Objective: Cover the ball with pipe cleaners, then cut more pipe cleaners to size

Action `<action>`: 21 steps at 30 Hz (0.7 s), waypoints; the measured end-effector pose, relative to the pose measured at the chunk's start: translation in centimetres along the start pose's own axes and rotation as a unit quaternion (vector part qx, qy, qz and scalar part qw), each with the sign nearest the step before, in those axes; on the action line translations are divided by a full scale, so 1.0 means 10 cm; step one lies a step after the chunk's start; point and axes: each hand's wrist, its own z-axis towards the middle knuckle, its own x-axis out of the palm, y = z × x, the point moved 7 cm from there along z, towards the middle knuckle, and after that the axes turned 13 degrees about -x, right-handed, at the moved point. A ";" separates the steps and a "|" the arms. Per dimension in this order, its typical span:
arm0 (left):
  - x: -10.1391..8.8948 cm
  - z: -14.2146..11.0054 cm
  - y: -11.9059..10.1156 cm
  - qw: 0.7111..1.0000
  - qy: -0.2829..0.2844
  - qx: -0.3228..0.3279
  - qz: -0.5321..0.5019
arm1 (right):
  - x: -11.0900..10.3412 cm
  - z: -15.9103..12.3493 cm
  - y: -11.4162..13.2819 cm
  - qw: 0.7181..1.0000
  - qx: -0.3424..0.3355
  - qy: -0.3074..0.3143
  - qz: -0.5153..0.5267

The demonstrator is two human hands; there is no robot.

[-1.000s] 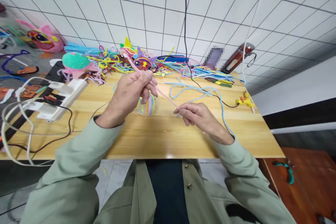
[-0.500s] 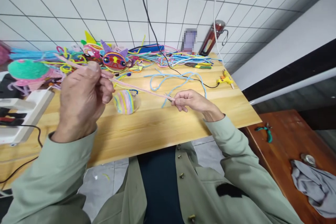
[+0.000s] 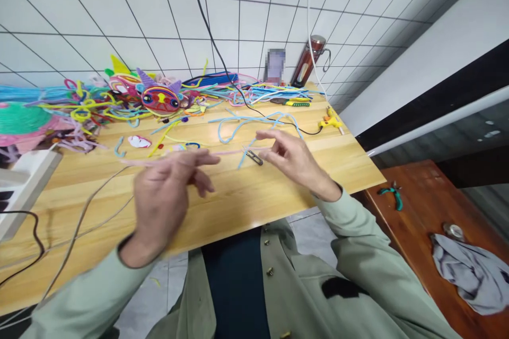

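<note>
A thin pink pipe cleaner [image 3: 228,152] runs nearly level across the table from my left hand [image 3: 169,190], its other end sticking out on the far side of that hand. My left fingers are closed on it, a little blurred. My right hand [image 3: 288,161] is held open, thumb and fingers apart. Just off its fingertips lies a small dark metal tool [image 3: 254,157], resembling a nail clipper, on the wooden table [image 3: 238,196]. A light blue pipe cleaner [image 3: 226,137] lies looped behind it. The striped round piece is mostly hidden behind my left hand.
Along the wall lie bundled pipe cleaners [image 3: 218,90] and a decorated animal face [image 3: 161,100]. Yellow-green pliers [image 3: 296,103], a yellow glue gun [image 3: 331,121] and a red flask [image 3: 308,61] are at the right. A white power strip [image 3: 29,185] stands left. Teal pliers [image 3: 395,196] lie on the brown side table.
My left hand has come down and to the right with the pink pipe cleaner. My right hand has let go of the pipe cleaner and the small tool, which now lies on the table.
</note>
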 end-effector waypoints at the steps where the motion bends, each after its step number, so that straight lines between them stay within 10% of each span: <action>1: 0.13 -0.05 0.07 1.000 0.023 -0.013 0.001 | 0.07 -0.03 0.11 1.000 -0.016 0.002 0.017; 7: 0.61 -0.10 0.47 0.988 0.128 -0.060 -0.060 | 0.09 -0.06 0.12 0.998 -0.038 -0.049 0.022; 12: 0.85 -0.19 1.00 0.946 0.307 -0.055 0.092 | -0.63 0.30 -0.96 0.981 0.095 -0.145 -0.085; 16: 0.99 -0.31 1.29 0.877 0.419 0.083 0.219 | -1.13 0.74 -1.92 0.957 0.169 -0.179 -0.156; 21: 1.07 -0.27 1.43 0.841 0.457 0.114 0.268 | -1.22 1.16 -2.68 0.914 0.280 -0.137 -0.259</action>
